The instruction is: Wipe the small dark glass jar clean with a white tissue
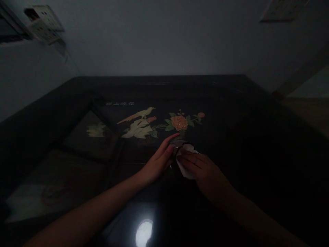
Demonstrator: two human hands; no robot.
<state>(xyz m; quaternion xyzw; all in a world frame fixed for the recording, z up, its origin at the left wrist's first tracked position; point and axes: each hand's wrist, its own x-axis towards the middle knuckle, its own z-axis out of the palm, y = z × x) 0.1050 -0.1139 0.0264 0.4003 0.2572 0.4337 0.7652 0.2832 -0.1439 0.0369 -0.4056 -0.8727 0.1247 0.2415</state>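
Observation:
My left hand (160, 158) reaches in from the lower left, its fingers closed around a small clear, shiny object (177, 144) with a thin dark edge. The dim light hides what kind of object this is. In my right hand (199, 164) is a crumpled white tissue (186, 171), pressed against the right side of the shiny object. A ring shows on one finger of that hand. Both hands are close together over a dark glossy tabletop (226, 137).
Beyond my hands, the tabletop carries a picture of a pale bird (140, 115) and a pink flower (179, 122). A bright light reflection (144, 233) shines at the front. Wall sockets (46, 29) are at the upper left, with another wall plate (280, 10) at upper right.

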